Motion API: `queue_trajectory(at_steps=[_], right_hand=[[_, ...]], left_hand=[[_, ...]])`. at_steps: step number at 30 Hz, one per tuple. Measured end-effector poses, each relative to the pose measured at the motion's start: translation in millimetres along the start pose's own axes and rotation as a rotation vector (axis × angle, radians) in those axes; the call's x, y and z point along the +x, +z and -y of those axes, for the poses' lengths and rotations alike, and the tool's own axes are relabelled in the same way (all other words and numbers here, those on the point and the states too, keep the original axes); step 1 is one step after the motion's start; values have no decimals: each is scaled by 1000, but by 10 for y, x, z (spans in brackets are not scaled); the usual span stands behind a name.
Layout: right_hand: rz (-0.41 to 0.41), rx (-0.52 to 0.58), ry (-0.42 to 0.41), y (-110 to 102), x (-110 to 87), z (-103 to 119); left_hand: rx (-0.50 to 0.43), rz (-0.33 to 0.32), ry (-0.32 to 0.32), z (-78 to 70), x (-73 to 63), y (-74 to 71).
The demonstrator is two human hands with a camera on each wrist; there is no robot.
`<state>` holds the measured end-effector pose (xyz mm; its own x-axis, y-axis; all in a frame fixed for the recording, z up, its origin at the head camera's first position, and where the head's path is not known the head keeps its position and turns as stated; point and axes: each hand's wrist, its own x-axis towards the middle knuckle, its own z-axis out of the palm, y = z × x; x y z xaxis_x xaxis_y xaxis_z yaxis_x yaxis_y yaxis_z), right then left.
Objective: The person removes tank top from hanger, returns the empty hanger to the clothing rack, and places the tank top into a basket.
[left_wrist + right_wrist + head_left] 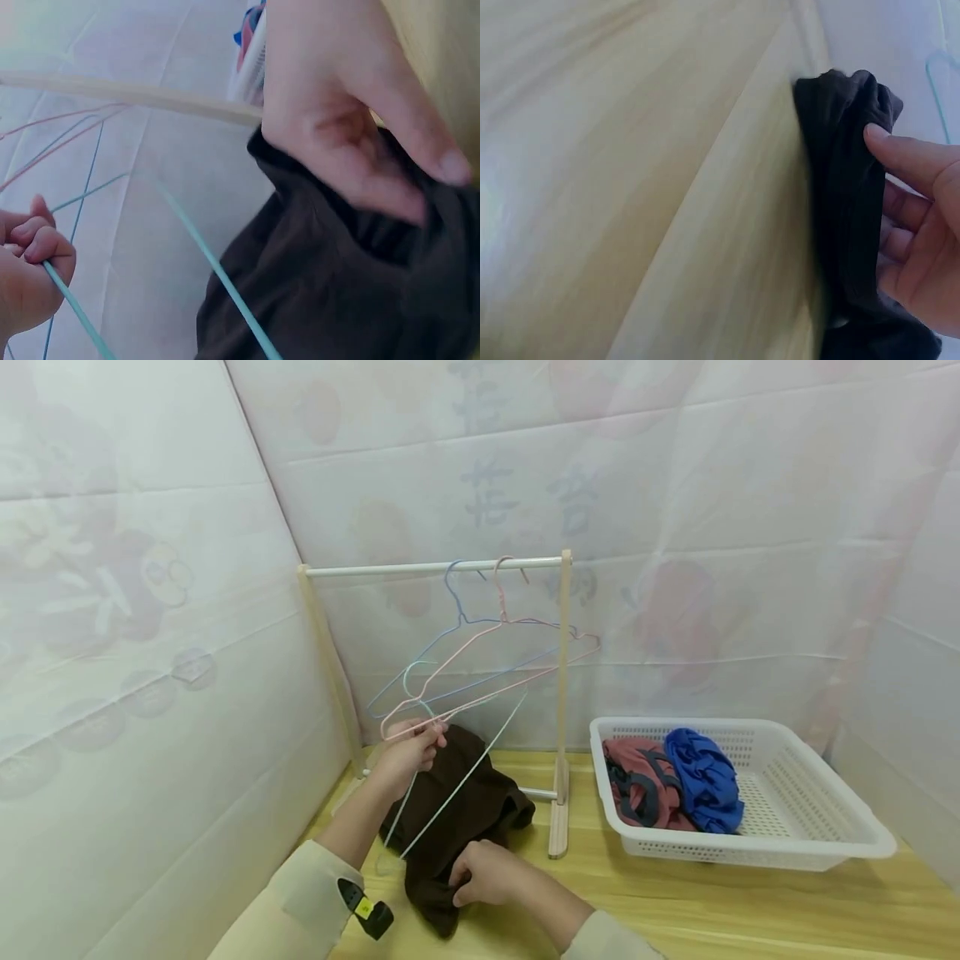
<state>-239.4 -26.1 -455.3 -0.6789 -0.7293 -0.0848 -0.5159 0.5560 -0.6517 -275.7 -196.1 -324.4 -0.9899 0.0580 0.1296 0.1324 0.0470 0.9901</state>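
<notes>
My left hand (411, 750) grips a pale teal wire hanger (465, 774) just below its hook, fingers curled round the wire. The hanger tilts, its long bottom bar slanting across a dark brown garment (491, 802) that lies crumpled on the table. Lower and to the right, my right hand (487, 872) pinches the garment's edge. In the right wrist view the thumb (892, 146) presses on the cloth from one side, with the other fingers behind it. The left wrist view shows the right hand's fingertips inside a fold of the dark fabric (300, 285).
A wooden rack with a white rail (375, 569) stands behind the hands. From it hang a blue hanger (438, 639) and a pink hanger (480, 637), overlapping. At right, a white plastic basket (757, 852) holds a reddish garment (647, 768) and a blue garment (705, 781).
</notes>
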Motion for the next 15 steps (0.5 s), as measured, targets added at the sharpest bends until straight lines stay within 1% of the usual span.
queue_trajectory(at_steps=[3, 6, 9, 10, 13, 15], right_hand=[[-24, 54, 34, -9, -12, -106], [-35, 115, 32, -20, -23, -209], [-41, 158, 24, -34, -21, -270], [-42, 164, 22, -39, -20, -281], [-37, 170, 26, -46, -20, -295], [-36, 169, 27, -46, -22, -290]], left_hand=[[84, 9, -18, 20, -74, -113], [217, -22, -25, 52, -145, -292], [346, -72, 4, 67, -202, -527], [376, -88, 18, 62, -221, -605], [435, -119, 75, 21, -270, -829], [481, -123, 88, -17, -297, -960]])
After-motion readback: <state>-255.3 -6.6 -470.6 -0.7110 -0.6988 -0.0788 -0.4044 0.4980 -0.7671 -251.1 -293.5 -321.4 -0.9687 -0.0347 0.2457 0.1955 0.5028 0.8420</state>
